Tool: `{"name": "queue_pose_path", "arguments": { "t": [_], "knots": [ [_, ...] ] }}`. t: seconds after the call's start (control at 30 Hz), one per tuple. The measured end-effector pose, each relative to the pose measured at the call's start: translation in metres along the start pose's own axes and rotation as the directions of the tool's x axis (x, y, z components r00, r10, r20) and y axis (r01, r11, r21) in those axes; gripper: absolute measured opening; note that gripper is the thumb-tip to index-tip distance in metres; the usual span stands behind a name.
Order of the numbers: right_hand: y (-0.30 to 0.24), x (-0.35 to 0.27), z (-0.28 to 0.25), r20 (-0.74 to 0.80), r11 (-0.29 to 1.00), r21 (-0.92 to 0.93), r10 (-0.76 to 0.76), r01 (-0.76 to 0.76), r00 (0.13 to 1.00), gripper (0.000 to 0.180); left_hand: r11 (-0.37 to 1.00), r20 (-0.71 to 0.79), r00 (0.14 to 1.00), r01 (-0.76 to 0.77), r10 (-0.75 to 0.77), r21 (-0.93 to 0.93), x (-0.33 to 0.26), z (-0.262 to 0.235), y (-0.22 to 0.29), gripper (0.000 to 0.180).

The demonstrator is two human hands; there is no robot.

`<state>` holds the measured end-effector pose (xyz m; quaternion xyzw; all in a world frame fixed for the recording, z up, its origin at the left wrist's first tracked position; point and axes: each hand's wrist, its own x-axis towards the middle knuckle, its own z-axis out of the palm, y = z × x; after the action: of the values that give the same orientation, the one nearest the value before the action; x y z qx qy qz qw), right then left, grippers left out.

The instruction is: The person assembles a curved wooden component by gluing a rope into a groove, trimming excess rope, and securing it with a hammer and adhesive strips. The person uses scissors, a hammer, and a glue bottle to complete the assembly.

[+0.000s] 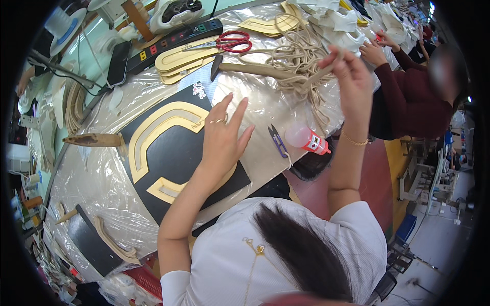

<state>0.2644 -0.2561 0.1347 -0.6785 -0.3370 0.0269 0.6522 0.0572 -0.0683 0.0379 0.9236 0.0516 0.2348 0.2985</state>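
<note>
My left hand (224, 133) hovers over a black board (176, 137), palm down, its fingers spread and nothing in them. On the board lie curved cream pieces with a pale yellow border: a longer one (148, 127) and a second (168, 189), which runs partly under my left forearm. My right hand (352, 81) is raised at the right, fingers pinched on a flat beige strip (320, 76). This strip slopes down to a tangled heap of beige cords (296, 58). A hammer (250, 69) lies with its handle end against the heap.
Purple thread snips (278, 142) and a clear bottle with a red cap (306, 138) lie near the table edge. Red-handled scissors (232, 42) rest on stacked yellow pieces (178, 60) beside a black power strip (173, 46). A wooden-handled tool (94, 139) touches the board. A co-worker (416, 97) sits at right.
</note>
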Motion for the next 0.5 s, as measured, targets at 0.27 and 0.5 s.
{"name": "queue_pose_path", "arguments": {
  "t": [0.27, 0.5],
  "knots": [
    [-0.087, 0.058, -0.062, -0.283, 0.912, -0.036, -0.402, 0.41, 0.871, 0.032, 0.98, 0.189, 0.98, -0.087, 0.053, 0.179, 0.039, 0.052, -0.032, 0.064],
    [-0.106, 0.081, -0.107, -0.182, 0.893, 0.226, -0.354, 0.389, 0.918, 0.026, 0.884, 0.117, 0.984, -0.172, 0.134, 0.435, 0.108, 0.085, -0.083, 0.056]
  ]
}}
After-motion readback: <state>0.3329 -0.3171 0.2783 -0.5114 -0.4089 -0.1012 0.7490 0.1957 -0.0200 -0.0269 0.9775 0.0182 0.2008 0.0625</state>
